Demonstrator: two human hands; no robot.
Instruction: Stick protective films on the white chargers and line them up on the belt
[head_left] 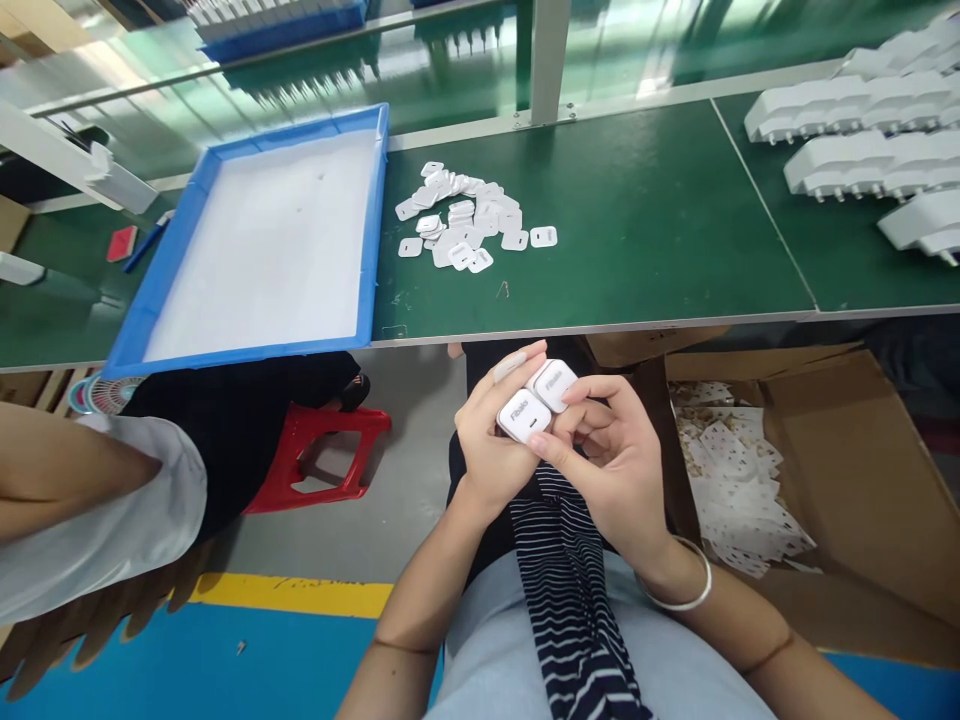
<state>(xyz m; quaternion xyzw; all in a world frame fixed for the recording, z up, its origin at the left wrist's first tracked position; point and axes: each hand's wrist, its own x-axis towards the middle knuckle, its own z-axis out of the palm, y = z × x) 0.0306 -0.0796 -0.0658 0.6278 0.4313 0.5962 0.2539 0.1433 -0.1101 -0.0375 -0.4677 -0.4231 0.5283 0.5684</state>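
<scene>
Two white chargers held over the lap, below the near edge of the bench [637, 220] and well short of it. Left charger [523, 417] cupped in the left hand [491, 450], fingers curled up behind it, fingertips showing above. Right charger [554, 384] touching the first, pinched by the right hand [611, 470], thumb and forefinger closed on its side, remaining fingers bent beneath. Printed faces turned up, a dark slot visible on the left one.

Risks, judged from this hold:
- Nothing beneath but knees and floor; a slack grip on smooth plastic likely to let a charger slide between the legs and hit the concrete.
- Two pieces pressed corner to corner; a twist or squeeze liable to scuff the glossy faces or smear the print.
- Carton [840, 480] just right of the hands, open and full of small cards; a dropped piece apt to vanish among them.
- Pile of caps [469, 220] on the bench, ahead of the hands, loose and spread; a reach across liable to scatter some over the edge.
- Blue tray [375, 230] left of the caps overhangs the bench edge slightly; a knock from the co-worker's sleeve [112, 520] on the left could tip it.
- Row of finished plugs [862, 140] at the bench's far right, well apart, unlikely to be disturbed.
</scene>
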